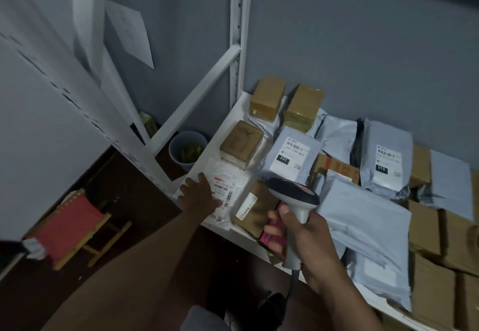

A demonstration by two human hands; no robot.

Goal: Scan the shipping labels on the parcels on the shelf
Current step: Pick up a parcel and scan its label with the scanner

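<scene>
Grey walls close in behind a white metal shelf [234, 235] crowded with parcels. Nearest its front left corner lies a flat white parcel [228, 175], its shipping label [225, 188] facing up with barcode lines showing. The left hand [199, 194] lies flat on this parcel with the fingers spread and straight, partly covering the label. Just to the right, the right hand [303, 235] curls round the grip of a grey barcode scanner [294, 193], the thumb up along the handle and the dark head aimed toward the parcels at the front; a cable hangs from the handle's base. The same fingers seem also to clasp something pink [272, 240], though I cannot tell what it is.

Between the two hands sits a brown box [259, 209] bearing a narrow white label. Behind it a grey mailer bag [293, 154] shows a label marked 231, and farther right another grey bag [386, 157] is marked 010. Small taped cardboard boxes [268, 97] stand along the back. Beyond the shelf's left end a grey bucket [186, 149] stands on the dark floor, and a red folding stool [70, 224] is well to the left.
</scene>
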